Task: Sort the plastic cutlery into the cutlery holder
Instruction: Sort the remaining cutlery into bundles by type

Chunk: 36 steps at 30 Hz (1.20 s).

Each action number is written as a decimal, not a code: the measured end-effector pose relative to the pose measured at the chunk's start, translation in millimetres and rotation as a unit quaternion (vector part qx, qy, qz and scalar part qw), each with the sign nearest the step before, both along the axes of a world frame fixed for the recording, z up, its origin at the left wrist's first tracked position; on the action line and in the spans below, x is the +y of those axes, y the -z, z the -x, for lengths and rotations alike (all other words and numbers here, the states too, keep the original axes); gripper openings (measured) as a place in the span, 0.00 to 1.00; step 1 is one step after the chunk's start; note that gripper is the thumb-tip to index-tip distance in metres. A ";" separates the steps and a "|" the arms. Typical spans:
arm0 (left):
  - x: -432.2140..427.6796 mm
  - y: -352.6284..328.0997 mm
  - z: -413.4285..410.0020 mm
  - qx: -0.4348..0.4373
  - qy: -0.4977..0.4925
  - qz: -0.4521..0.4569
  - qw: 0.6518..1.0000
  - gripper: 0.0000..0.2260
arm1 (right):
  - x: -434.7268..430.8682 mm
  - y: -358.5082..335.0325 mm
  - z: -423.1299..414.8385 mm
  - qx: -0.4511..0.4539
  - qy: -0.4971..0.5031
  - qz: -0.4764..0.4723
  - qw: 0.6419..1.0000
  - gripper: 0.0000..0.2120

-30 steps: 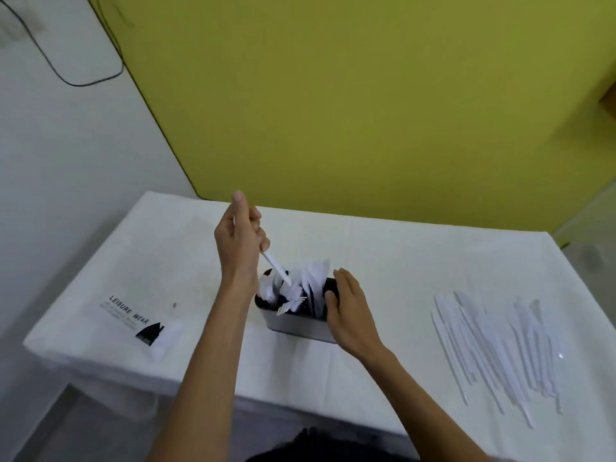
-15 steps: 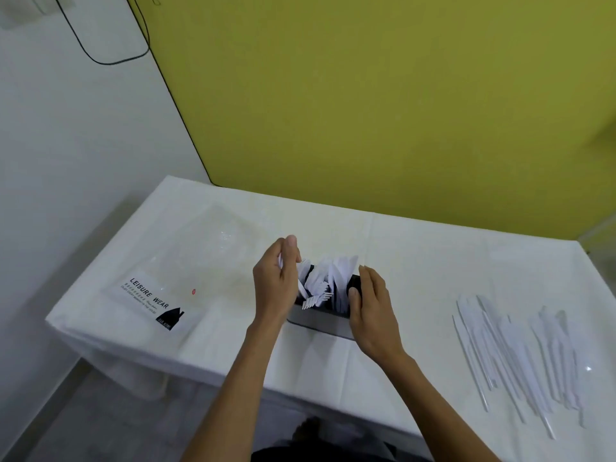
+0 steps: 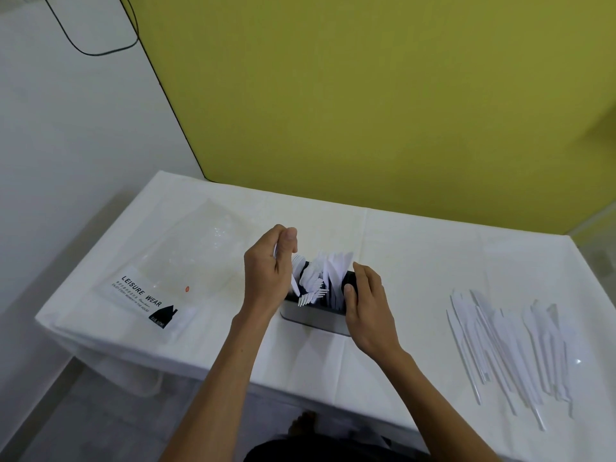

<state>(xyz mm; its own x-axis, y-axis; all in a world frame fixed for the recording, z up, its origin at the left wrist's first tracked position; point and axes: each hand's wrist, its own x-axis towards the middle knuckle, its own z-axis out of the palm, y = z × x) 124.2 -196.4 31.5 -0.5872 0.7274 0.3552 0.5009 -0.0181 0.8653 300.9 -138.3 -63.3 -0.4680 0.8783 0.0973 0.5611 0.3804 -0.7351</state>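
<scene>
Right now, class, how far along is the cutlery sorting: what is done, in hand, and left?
Done: many white pieces, forks among them, stand in the holder. In hand: the left grip pinches one piece over the holder's left end, while the right grip holds its right end. Left: a pile lies loose on the table to the right.

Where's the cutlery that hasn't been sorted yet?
In the head view, the loose pile lies on the right side of the white table, well apart from the cutlery holder at its centre.
</scene>
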 end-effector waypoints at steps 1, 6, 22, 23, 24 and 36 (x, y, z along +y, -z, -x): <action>0.0 -0.5 0.2 0.005 0.002 -0.004 1.000 0.18 | 0.1 -0.2 0.0 0.001 0.001 0.000 1.000 0.21; -1.2 16.0 -0.9 0.022 0.018 0.018 0.999 0.16 | 0.3 1.9 -0.1 0.002 0.003 0.001 1.000 0.21; -4.8 11.7 13.9 -0.002 0.034 0.019 0.999 0.19 | 2.7 4.7 -0.1 0.005 0.005 -0.004 1.000 0.20; -6.0 22.1 11.7 0.013 0.034 0.027 0.999 0.18 | 2.7 4.8 0.4 0.006 0.005 -0.001 1.000 0.20; -7.1 34.3 9.6 0.040 0.026 0.034 0.998 0.18 | 2.8 4.7 0.7 0.005 0.004 -0.001 1.000 0.20; -21.1 76.1 6.5 0.102 0.027 0.176 0.979 0.25 | 1.4 1.6 1.3 0.013 0.002 -0.005 1.000 0.20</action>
<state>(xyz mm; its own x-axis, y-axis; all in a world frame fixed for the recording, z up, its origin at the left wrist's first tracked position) 117.7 -217.6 -44.6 -0.4872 0.8540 0.1824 0.6698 0.2314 0.7055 299.5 -136.8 -64.9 -0.4619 0.8790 0.1179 0.5425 0.3853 -0.7465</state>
